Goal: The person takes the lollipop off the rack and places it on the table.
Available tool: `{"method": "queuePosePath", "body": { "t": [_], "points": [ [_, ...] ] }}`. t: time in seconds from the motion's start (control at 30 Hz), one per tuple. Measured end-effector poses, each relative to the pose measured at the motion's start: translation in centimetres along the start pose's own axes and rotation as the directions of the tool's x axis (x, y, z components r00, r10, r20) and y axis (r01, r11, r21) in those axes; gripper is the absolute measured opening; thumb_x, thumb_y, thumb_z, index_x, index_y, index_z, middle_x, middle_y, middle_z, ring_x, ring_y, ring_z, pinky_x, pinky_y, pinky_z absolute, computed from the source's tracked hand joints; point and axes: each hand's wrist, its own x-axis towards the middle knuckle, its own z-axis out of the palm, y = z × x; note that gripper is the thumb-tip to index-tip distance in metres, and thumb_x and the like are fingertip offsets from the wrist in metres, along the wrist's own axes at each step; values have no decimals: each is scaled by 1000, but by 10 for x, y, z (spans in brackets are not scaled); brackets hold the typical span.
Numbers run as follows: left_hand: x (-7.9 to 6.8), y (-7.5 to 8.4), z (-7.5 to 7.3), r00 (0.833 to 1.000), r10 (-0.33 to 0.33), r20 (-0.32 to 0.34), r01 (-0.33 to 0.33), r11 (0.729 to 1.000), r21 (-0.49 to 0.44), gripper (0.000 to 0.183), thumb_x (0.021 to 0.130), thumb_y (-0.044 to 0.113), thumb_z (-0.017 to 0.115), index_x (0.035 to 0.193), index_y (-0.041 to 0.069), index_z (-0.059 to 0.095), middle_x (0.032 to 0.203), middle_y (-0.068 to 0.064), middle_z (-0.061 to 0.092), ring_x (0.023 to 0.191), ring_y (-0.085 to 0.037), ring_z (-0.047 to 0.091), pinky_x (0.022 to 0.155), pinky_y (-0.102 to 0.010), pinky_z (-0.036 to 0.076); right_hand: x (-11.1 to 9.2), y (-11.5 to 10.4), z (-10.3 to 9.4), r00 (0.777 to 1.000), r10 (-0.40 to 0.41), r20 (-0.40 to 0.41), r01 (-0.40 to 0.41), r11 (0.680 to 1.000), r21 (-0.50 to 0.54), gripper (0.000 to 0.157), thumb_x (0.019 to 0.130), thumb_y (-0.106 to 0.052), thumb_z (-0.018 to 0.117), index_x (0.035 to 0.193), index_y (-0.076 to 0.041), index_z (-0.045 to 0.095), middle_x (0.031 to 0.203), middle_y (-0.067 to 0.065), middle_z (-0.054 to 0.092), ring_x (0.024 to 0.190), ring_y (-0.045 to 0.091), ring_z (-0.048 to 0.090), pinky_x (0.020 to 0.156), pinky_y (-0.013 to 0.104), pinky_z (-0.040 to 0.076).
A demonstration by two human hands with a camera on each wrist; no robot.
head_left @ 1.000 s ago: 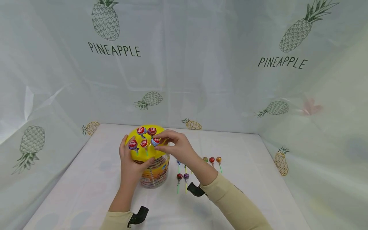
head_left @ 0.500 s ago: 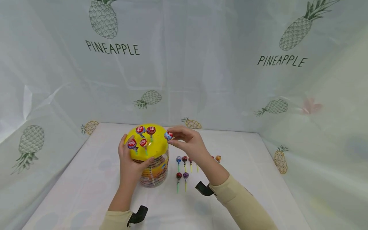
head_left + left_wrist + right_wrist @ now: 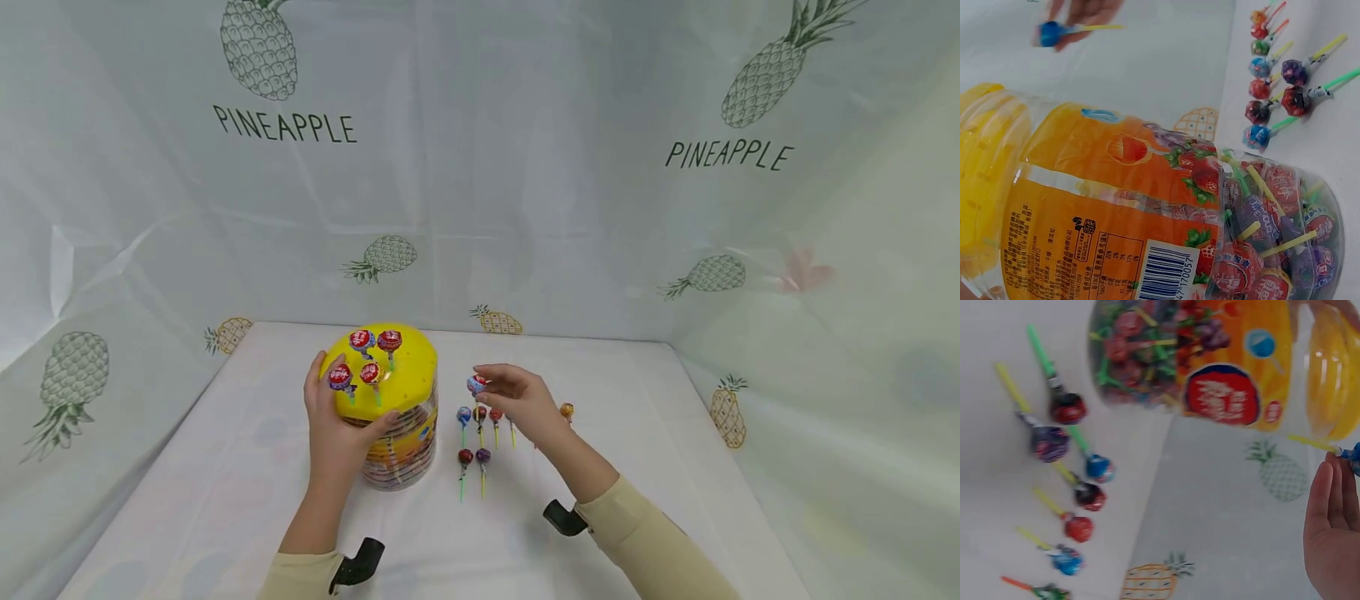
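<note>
My left hand (image 3: pixel 337 437) grips the side of a clear plastic jar (image 3: pixel 405 462) near its yellow lid (image 3: pixel 414 371), thumb across the front. Several wrapped lollipops (image 3: pixel 389 340) stand with their sticks in the lid's holes. To the right of the jar, my right hand (image 3: pixel 528 408) pinches a blue-wrapped lollipop (image 3: pixel 476 384) between fingertips. In the left wrist view this blue lollipop (image 3: pixel 1052 34) shows a yellow stick. More lollipops show through the jar wall (image 3: pixel 1329 206), below an orange label (image 3: pixel 1085 212). The right wrist view catches the right hand (image 3: pixel 1335 531) at its edge.
Right of the jar, loose lollipops lie on the white table (image 3: pixel 247 450) in two rows: a longer back row with a blue lollipop (image 3: pixel 464 415) at its left end, and a front pair including a purple lollipop (image 3: pixel 483 456). A pineapple-print sheet (image 3: pixel 525 167) hangs behind.
My right hand has drawn the blue lollipop off the lid and carried it right and down, over the loose row. My left hand keeps its hold on the jar.
</note>
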Motion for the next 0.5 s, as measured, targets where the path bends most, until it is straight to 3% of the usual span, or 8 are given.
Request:
{"method": "queuePosePath", "body": {
  "t": [0.23,0.4,0.5],
  "points": [
    [0,-1,1,1000,2,-3,-2,1000,-1,90,76,25,85,150,28,33,159,6,6,134,-28,33,106,-55,37,-8,37,-10,995,95,-6,-95,995,-43,35,90,-5,69,125,-6,65,114,11,66,96,23,65,86,44,54],
    [0,-1,1,1000,1,-3,-1,1000,-2,90,77,25,85,150,29,33,159,7,6,134,-27,34,106,-54,38,-15,62,-16,983,184,-22,-185,981,-64,31,91,-13,69,122,-9,68,111,11,68,95,24,67,93,42,51],
    [0,-1,1,1000,2,-4,-2,1000,1,90,77,25,85,150,29,33,159,7,6,134,-27,34,105,-53,38,-17,77,-19,980,197,7,-196,980,-44,31,93,-11,67,123,-5,67,110,15,67,95,24,67,94,42,51]
  ]
}}
